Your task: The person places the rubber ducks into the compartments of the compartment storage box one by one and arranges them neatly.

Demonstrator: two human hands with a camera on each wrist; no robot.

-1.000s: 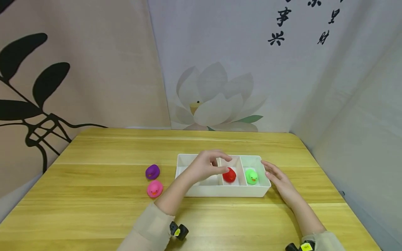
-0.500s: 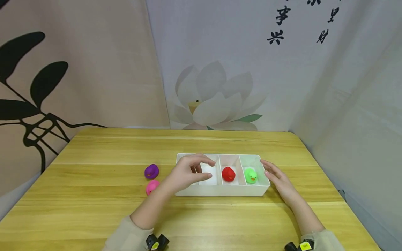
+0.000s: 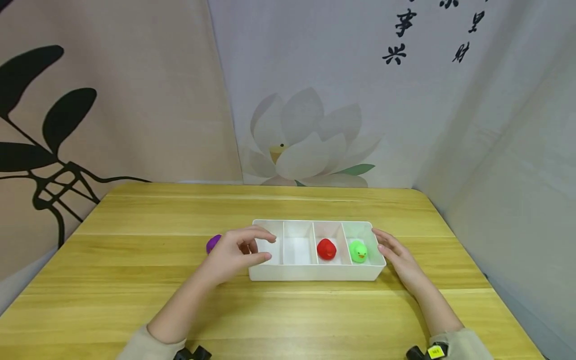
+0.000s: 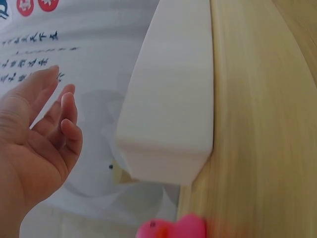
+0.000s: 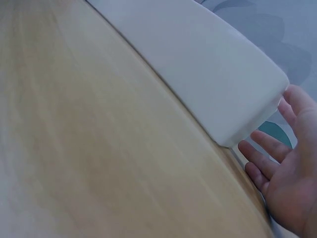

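My left hand [image 3: 234, 255] hovers over the left end of a white divided box [image 3: 312, 273], fingers bent loosely with a gap to the thumb, holding nothing. A red rubber duck [image 3: 326, 249] sits in the third compartment from the left and a green rubber duck [image 3: 358, 251] in the rightmost. The right hand [image 3: 400, 257] rests its fingers against the box's right end. Part of a purple duck [image 3: 213, 243] shows behind the left hand. A pink duck [image 4: 173, 228] appears at the bottom of the left wrist view; in the head view the left hand and arm hide it.
The box stands on a wooden table [image 3: 324, 320]. Its two left compartments show bare floor where visible. Behind the table hangs a printed cloth [image 3: 315, 100], with another light cloth [image 3: 508, 165] along the right side.
My left hand has moved left, away from the red duck and across the box, and now covers the pink duck and part of the purple one. The right hand stays at the box's end.
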